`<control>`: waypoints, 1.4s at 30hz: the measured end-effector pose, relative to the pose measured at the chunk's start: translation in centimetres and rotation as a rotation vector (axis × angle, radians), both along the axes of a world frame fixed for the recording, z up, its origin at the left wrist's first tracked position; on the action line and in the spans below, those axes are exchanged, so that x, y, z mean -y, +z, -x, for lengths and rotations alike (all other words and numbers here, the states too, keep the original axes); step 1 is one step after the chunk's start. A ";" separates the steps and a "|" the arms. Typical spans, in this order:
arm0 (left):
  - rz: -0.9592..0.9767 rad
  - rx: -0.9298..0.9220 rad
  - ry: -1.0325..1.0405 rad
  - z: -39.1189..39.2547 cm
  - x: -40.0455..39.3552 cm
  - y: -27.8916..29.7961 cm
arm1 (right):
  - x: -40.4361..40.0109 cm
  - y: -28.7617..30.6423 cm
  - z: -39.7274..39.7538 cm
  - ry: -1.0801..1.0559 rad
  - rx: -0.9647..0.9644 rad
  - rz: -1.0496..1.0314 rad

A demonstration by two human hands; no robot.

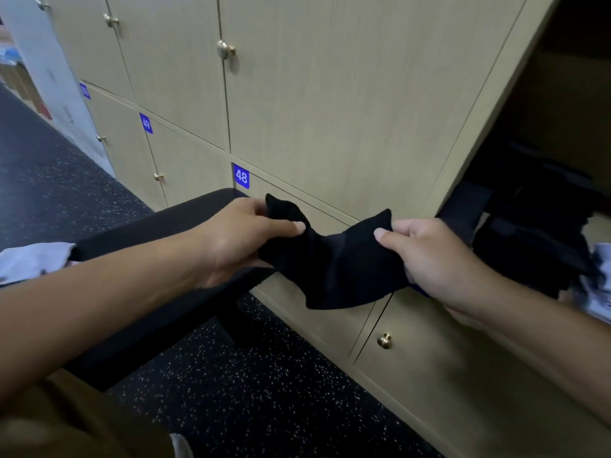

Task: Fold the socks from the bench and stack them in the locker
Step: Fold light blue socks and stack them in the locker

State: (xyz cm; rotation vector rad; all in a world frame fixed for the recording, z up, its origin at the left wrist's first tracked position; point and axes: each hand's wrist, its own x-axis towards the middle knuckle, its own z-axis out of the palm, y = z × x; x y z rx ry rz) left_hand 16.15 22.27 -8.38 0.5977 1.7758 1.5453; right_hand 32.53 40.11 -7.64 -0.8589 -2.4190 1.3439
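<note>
A black sock (pixel 334 259) hangs stretched between my two hands in front of the beige lockers. My left hand (pixel 241 239) pinches its left end, thumb on top. My right hand (pixel 439 262) grips its right end, thumb over the fabric. Below my left forearm runs the black padded bench (pixel 158 226). A light grey sock (pixel 33 259) lies on the bench at the far left. On the right an open locker (pixel 545 133) holds dark folded socks (pixel 542 239), with a pale cloth (pixel 598 279) at its right edge.
Closed locker doors (pixel 330 94) with brass knobs and blue number tags, one reading 48, fill the wall ahead. A dark speckled floor (pixel 248 391) lies below. The open locker door stands edge-on beside the opening at the right.
</note>
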 end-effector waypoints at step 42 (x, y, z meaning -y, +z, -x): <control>0.053 -0.251 -0.008 -5.5 -7.0 0.5 | -1.4 1.3 -3.8 -0.175 -0.468 0.514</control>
